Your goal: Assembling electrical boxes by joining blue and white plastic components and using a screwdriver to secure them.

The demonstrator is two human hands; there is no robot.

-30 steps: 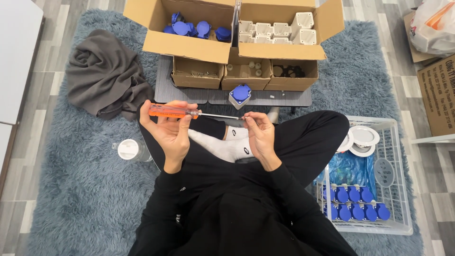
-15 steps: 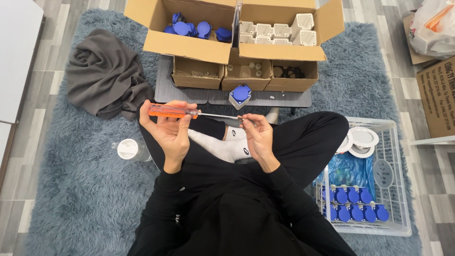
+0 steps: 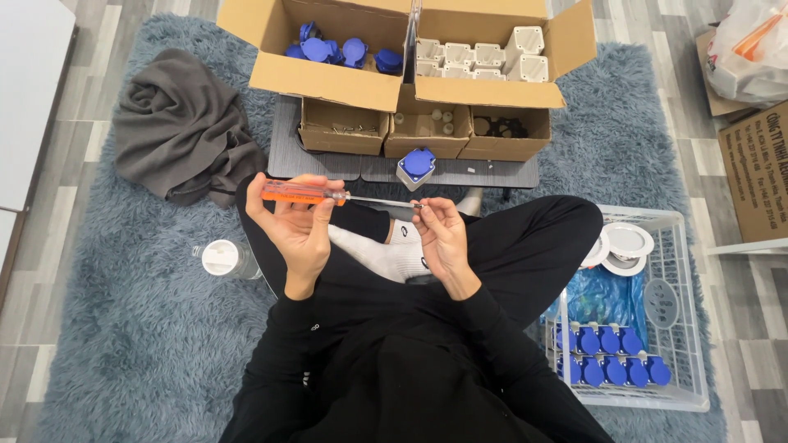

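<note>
Left hand [image 3: 297, 223] gripped the orange screwdriver [image 3: 305, 193]; right hand [image 3: 442, 234], at three o'clock, pinched its tip [image 3: 417, 205]. Advisable: keep shaft level, tip steadied.

Screwdriver [image 3: 305, 193] tip hidden (by fingers [image 3: 431, 212]).

bright, even indoor light from above; shadows stay soft and short beneath the cardboard boxes [image 3: 345, 78]; mild glare on the plastic bag [image 3: 751, 49]; focus is sharp throughout; slight wide-angle bending at the edges; black clothing loses detail.
</note>
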